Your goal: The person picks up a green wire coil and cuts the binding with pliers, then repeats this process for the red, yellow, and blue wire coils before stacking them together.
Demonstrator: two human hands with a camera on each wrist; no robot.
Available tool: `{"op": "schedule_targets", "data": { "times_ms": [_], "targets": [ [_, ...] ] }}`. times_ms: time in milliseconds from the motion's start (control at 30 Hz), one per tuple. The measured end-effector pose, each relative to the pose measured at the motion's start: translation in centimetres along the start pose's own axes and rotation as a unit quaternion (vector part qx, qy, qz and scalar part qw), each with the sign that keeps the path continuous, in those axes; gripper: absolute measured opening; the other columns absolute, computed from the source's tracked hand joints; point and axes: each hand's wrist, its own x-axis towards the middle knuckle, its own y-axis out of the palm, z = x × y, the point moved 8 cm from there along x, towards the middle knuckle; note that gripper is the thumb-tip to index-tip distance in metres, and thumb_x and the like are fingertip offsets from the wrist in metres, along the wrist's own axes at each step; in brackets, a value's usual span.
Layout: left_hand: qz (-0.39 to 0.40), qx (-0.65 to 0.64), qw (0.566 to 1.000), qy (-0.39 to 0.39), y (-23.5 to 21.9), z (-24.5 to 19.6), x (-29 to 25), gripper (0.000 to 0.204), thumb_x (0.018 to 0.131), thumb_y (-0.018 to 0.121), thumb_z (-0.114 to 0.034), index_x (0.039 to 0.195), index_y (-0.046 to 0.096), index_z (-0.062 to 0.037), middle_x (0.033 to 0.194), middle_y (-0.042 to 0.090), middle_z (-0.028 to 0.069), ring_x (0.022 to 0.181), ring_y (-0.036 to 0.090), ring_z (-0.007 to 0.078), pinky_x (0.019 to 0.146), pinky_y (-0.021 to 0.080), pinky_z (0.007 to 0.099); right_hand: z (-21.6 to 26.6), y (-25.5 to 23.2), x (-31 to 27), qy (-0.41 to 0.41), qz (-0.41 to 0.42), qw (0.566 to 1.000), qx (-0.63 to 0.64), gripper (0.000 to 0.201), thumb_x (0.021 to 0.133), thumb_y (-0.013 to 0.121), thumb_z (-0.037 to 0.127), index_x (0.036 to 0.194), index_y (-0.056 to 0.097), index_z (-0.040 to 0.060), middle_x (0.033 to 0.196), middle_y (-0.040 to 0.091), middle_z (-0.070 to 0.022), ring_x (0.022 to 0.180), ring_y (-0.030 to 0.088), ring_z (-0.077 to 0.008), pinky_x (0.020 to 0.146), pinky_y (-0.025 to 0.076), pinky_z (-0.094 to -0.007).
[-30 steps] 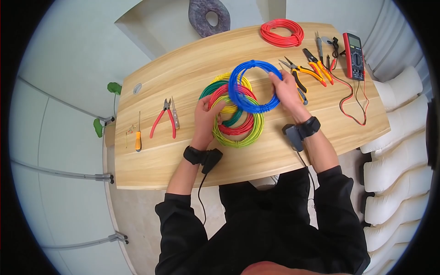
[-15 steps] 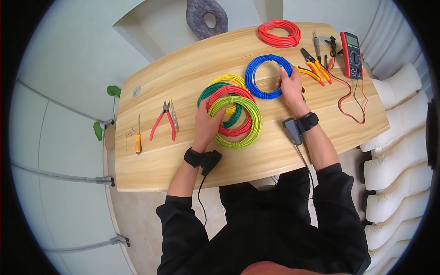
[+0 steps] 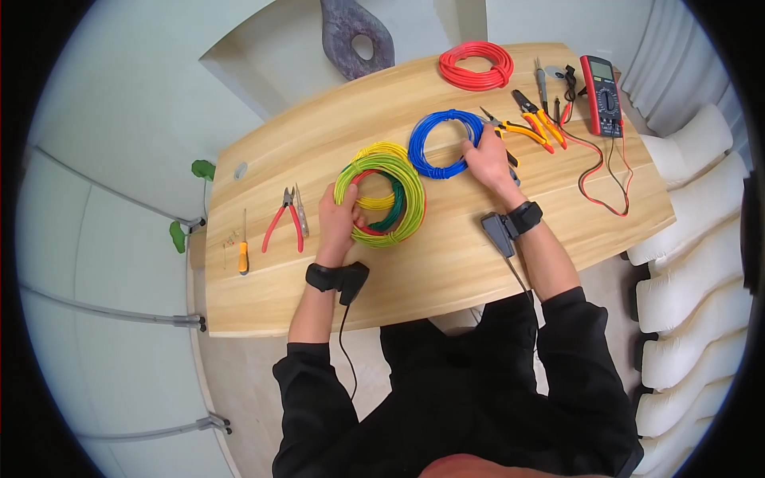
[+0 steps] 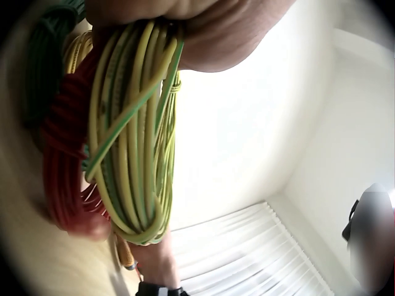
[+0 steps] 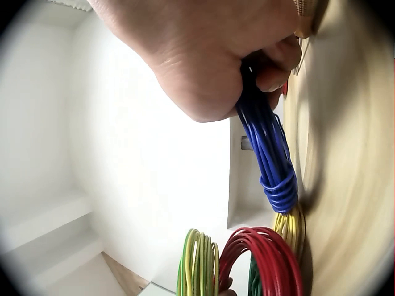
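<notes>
My left hand [image 3: 336, 219] grips the yellow-green coil of wire [image 3: 414, 199] by its left side, fingers inside the ring. Just under that coil is a red coil [image 4: 62, 160], mostly hidden from above. Behind these two, a dark green coil [image 3: 397, 211] and a yellow coil [image 3: 388, 148] show through the ring and past its edge. My right hand [image 3: 490, 167] pinches the right side of a blue coil [image 3: 421, 153], thumb on top. In the right wrist view, the blue coil's [image 5: 271, 154] far end overlaps the yellow coil [image 5: 290, 231].
A larger red coil [image 3: 456, 80] lies at the back edge. On the right are yellow-handled pliers [image 3: 518, 127], wire strippers [image 3: 542, 119], a soldering iron [image 3: 542, 88] and a multimeter [image 3: 603, 95] with leads. Red-handled cutters [image 3: 283, 223] and a screwdriver [image 3: 243, 255] lie left.
My right hand carried the blue coil off the other coils to the right, then slightly back left. My left hand gathered the yellow-green and red coils leftward, lining them up over the green and yellow ones.
</notes>
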Motion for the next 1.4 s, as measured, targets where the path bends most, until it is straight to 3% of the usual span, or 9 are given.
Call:
{"op": "schedule_targets", "data": {
  "times_ms": [233,467,667,767,833,933,1033,1133,1400],
  "targets": [
    [-0.047,-0.023,0.999,-0.002,-3.0,-1.2,1.2,0.01,0.089,0.051,-0.015,0.092,0.047,-0.0061,0.073,0.048,0.0006,0.047,0.036,0.0053,0.038,0.032,0.0196,0.2,0.5,-0.5,0.063,0.109,0.986,-0.106,0.052,0.079,0.052,0.032,0.106,0.043,-0.0113,0.095,0.057,-0.0299,0.093,0.056,-0.0389,0.081,0.045,-0.0428],
    [-0.079,-0.059,0.995,-0.019,-4.9,-0.2,1.9,0.009,0.089,0.051,-0.014,0.091,0.048,-0.0054,0.073,0.049,0.0023,0.049,0.038,0.0072,0.04,0.036,0.0219,1.7,1.8,-1.4,-0.02,0.118,0.993,-0.021,0.068,0.077,0.056,0.037,0.124,0.03,-0.005,0.094,0.059,-0.026,0.091,0.057,-0.038,0.077,0.046,-0.0425],
    [-0.061,-0.102,0.993,-0.027,-4.6,0.7,1.8,0.011,0.089,0.05,-0.014,0.091,0.048,-0.0032,0.074,0.049,0.0035,0.051,0.04,0.0092,0.042,0.038,0.0235,2.2,2.8,-1.7,-0.067,0.167,0.981,-0.068,0.079,0.074,0.061,0.039,0.131,0.022,0.0,0.091,0.06,-0.0223,0.087,0.058,-0.036,0.073,0.047,-0.0422],
    [-0.056,-0.087,0.994,-0.028,-3.9,0.5,1.5,0.01,0.089,0.049,-0.015,0.091,0.049,-0.0047,0.072,0.053,0.0035,0.05,0.042,0.0084,0.042,0.037,0.0214,2.2,2.4,-1.9,-0.055,0.155,0.98,-0.112,0.063,0.075,0.061,0.038,0.121,0.04,0.0012,0.086,0.061,-0.0201,0.084,0.059,-0.0341,0.071,0.048,-0.0413],
    [-0.048,-0.004,0.999,-0.016,-3.4,0.3,1.5,0.011,0.089,0.049,-0.013,0.093,0.049,-0.0032,0.074,0.056,0.0052,0.05,0.045,0.0092,0.043,0.04,0.0224,2.3,3.1,-2.0,-0.107,0.17,0.965,-0.167,0.041,0.075,0.062,0.035,0.1,0.055,0.0037,0.081,0.062,-0.0174,0.08,0.06,-0.0329,0.068,0.048,-0.0406],
    [-0.023,0.098,0.995,0.001,-1.8,-0.7,0.9,0.013,0.088,0.05,-0.012,0.096,0.049,-0.0017,0.076,0.058,0.0063,0.05,0.048,0.0095,0.045,0.042,0.0227,2.9,3.3,-2.6,-0.124,0.153,0.96,-0.198,0.029,0.075,0.062,0.032,0.084,0.058,0.0053,0.076,0.062,-0.0156,0.076,0.061,-0.0322,0.066,0.048,-0.041],
    [0.014,0.137,0.99,0.011,-0.9,-0.3,0.8,0.015,0.088,0.05,-0.012,0.099,0.049,-0.0014,0.078,0.059,0.0066,0.051,0.049,0.009,0.045,0.042,0.0221,3.0,3.4,-2.8,-0.106,0.167,0.959,-0.205,0.034,0.073,0.064,0.032,0.098,0.06,0.0089,0.079,0.063,-0.0146,0.078,0.06,-0.0308,0.066,0.047,-0.0407],
    [0.014,0.134,0.991,0.013,-0.8,-0.2,0.8,0.015,0.087,0.052,-0.012,0.098,0.049,-0.0017,0.077,0.059,0.0056,0.051,0.049,0.0082,0.045,0.042,0.0215,3.1,3.1,-2.8,-0.126,0.126,0.97,-0.163,0.027,0.074,0.064,0.029,0.086,0.059,0.0061,0.075,0.062,-0.0154,0.076,0.06,-0.0321,0.066,0.048,-0.0415],
    [0.051,0.164,0.983,0.069,-1.0,0.1,0.8,0.022,0.086,0.054,-0.014,0.103,0.049,-0.0009,0.075,0.06,0.004,0.05,0.05,0.0079,0.045,0.043,0.0215,3.1,5.0,0.2,-0.098,0.096,0.976,-0.168,0.028,0.075,0.063,0.028,0.088,0.059,0.004,0.08,0.062,-0.0179,0.08,0.059,-0.0335,0.068,0.047,-0.0433]
  ]
}}
